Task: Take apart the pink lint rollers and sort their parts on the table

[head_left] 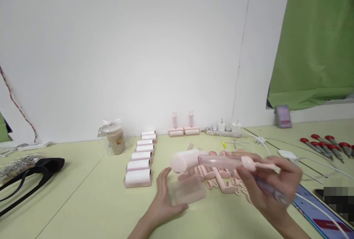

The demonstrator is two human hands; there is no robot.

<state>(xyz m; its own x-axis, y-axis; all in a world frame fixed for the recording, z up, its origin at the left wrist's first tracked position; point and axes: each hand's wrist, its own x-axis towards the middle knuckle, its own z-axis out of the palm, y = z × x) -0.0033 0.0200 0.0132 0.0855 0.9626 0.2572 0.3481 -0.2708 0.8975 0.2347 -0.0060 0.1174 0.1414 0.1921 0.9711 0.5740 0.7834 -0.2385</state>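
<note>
My right hand point(276, 183) pinches the pink handle of a lint roller point(218, 161), whose white roll end points left above the table. A clear, purplish tool handle point(269, 191), perhaps a screwdriver, is tucked in the same hand's palm; its other end is hidden. My left hand point(166, 198) grips a translucent, open-topped plastic cover point(189, 191) between thumb and fingers, just below the roller head. Cover and roller are apart or barely overlapping; I cannot tell which. Behind them lies a pile of pink plastic handle parts point(225, 183), partly hidden by the roller and my right hand.
A row of white rolls in pink holders point(138, 176) runs back on the left. Two lint rollers point(184, 131) stand against the wall beside a power strip point(224, 132). A bagged cup point(115, 139), red-handled tools point(329, 146), cables and a phone point(318, 209) surround the area.
</note>
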